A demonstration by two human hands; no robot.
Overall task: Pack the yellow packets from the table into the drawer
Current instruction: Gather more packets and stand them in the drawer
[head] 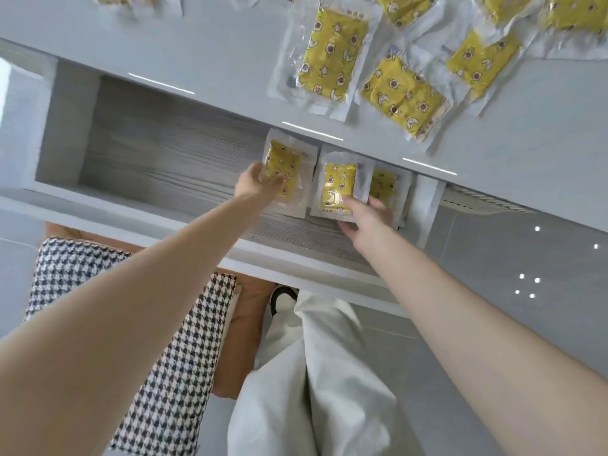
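Observation:
An open drawer (148, 159) with a grey wood-grain floor sits below the white table's edge. Inside, at its right end, lie three yellow packets in clear wrappers. My left hand (255, 182) grips the leftmost packet (286, 166) by its left side. My right hand (368, 222) holds the lower edge of the middle packet (339, 185). A third packet (383, 184) lies partly under the middle one, against the drawer's right wall. Several more yellow packets lie on the table above, among them one (332, 60) upright and one (403, 93) slanted beside it.
The drawer's left two thirds show bare floor. A chair with a houndstooth cushion (158, 340) stands below left, next to my white trouser leg (312, 373) and shoe. Glossy grey floor (510, 258) spreads to the right.

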